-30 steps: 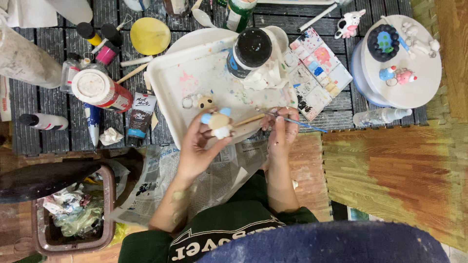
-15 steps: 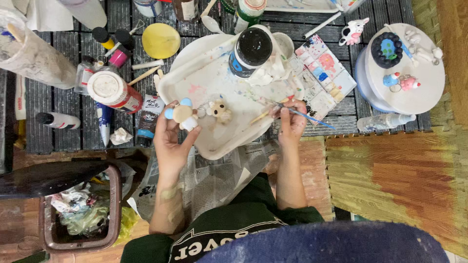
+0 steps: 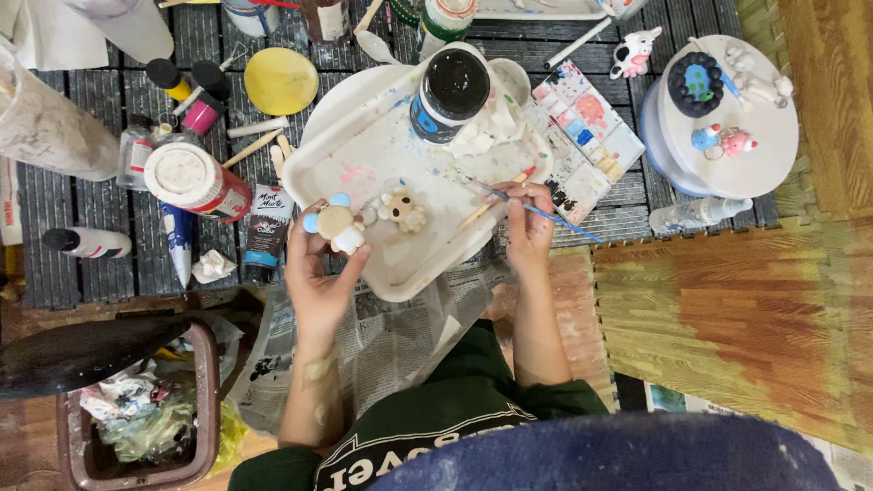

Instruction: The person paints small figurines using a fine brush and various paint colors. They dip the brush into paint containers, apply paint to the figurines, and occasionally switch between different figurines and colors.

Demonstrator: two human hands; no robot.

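Note:
My left hand [image 3: 318, 273] holds a small tan figurine with blue ears [image 3: 335, 223] over the left rim of a white paint-stained tray [image 3: 364, 155]. My right hand [image 3: 527, 223] grips thin paintbrushes [image 3: 536, 211], one blue-handled and one wooden, at the tray's right edge. A second small tan figurine [image 3: 402, 209] lies on the tray between my hands. A black-lidded paint jar [image 3: 450, 91] stands at the tray's far side beside crumpled white tissue [image 3: 496, 114].
Paint tubes and bottles [image 3: 191, 182] crowd the dark slatted surface on the left, with a yellow lid [image 3: 280, 80]. A paint palette [image 3: 587, 136] and a round white stand with figurines [image 3: 727, 118] sit right. Newspaper [image 3: 391, 336] covers my lap; a bin [image 3: 145, 418] stands lower left.
My left hand carried the blue-eared figurine from beside the brush to the tray's left rim. The right hand with the brushes stayed near the tray's right edge.

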